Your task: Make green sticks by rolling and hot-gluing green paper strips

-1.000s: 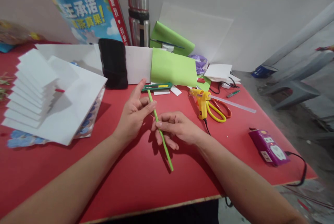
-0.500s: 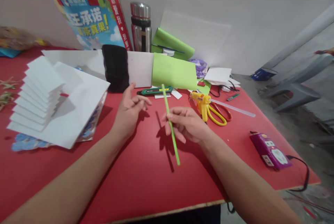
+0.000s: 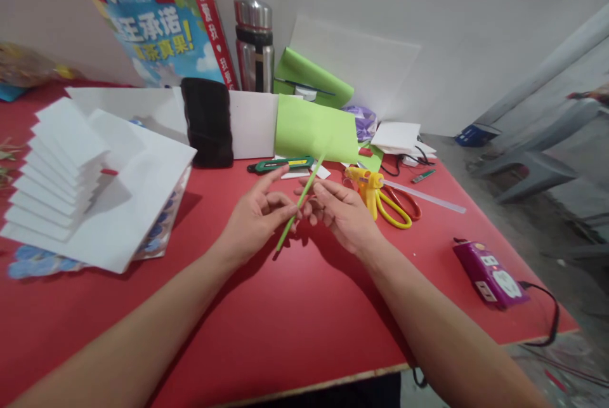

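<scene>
A thin light-green stick (image 3: 288, 228) slants between my hands above the red table (image 3: 285, 325), its upper end pointing away to the right. My left hand (image 3: 255, 219) pinches it near the middle with thumb and fingers. From the other side, my right hand (image 3: 346, 212) has its thumb and index finger closed at the stick a little higher up. Its other fingers are curled loosely. Just beyond my hands lies a green utility knife (image 3: 280, 165). A yellow glue gun (image 3: 368, 184) with a clear glue stick rests right of my right hand, beside scissors (image 3: 394, 212) with yellow and red handles.
On the left, stacked white cards (image 3: 57, 173) lie on a white board (image 3: 137, 205). A black phone (image 3: 207, 122), green paper (image 3: 316, 129) and a steel flask (image 3: 254, 46) stand at the back. A purple power box (image 3: 490, 275) with a cord sits near the right edge.
My left hand has moved right and taken hold of the green stick. The stick has swung from leaning left to leaning right at its top. My right hand stays at it.
</scene>
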The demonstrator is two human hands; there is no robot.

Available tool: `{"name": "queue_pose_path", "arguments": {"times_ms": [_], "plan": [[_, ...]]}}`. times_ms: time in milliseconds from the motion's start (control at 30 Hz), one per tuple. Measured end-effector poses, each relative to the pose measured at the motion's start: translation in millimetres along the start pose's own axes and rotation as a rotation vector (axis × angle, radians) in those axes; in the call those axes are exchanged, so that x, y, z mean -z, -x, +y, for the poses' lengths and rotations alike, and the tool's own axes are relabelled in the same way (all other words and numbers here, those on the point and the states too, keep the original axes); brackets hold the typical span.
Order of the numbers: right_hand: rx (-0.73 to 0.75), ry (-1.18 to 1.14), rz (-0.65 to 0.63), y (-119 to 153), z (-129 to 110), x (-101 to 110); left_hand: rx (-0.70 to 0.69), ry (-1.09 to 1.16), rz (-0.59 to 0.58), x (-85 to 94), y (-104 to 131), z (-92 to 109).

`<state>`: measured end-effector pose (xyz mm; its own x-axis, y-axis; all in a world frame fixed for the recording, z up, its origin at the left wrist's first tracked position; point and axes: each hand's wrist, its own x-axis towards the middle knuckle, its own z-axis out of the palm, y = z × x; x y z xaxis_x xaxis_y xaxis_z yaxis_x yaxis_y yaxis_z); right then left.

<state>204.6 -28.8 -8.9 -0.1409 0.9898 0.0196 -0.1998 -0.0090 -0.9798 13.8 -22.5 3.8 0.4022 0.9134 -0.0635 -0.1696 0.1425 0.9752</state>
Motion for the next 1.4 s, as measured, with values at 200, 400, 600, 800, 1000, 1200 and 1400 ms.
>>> {"name": "queue_pose_path", "arguments": {"times_ms": [200,400,600,800,1000,1200,1400], "plan": [[0.142,0.998,0.009,9,8,-8,-0.214,0.014,0.257,19.0,-9,10],[0.099,1.380,-0.119,13,38,-35,-0.381,0.011,0.379,23.5,-8,14],[0.350,1.386,-0.386,0,30,-70,-0.504,-0.070,0.491,26.8,-1,16],[0.480,1.455,-0.714,-5,30,-109,-0.688,-0.231,0.540,24.8,-2,17],[0.204,1.539,-0.459,-23,29,-116,-0.704,-0.227,0.537,26.6,-7,13],[-0.092,1.620,-0.187,-1,17,-84,-0.761,-0.182,0.587,30.9,-6,17],[0.378,1.548,-0.445,-23,26,-92,-0.817,-0.176,0.625,31.1,-7,19]]}}
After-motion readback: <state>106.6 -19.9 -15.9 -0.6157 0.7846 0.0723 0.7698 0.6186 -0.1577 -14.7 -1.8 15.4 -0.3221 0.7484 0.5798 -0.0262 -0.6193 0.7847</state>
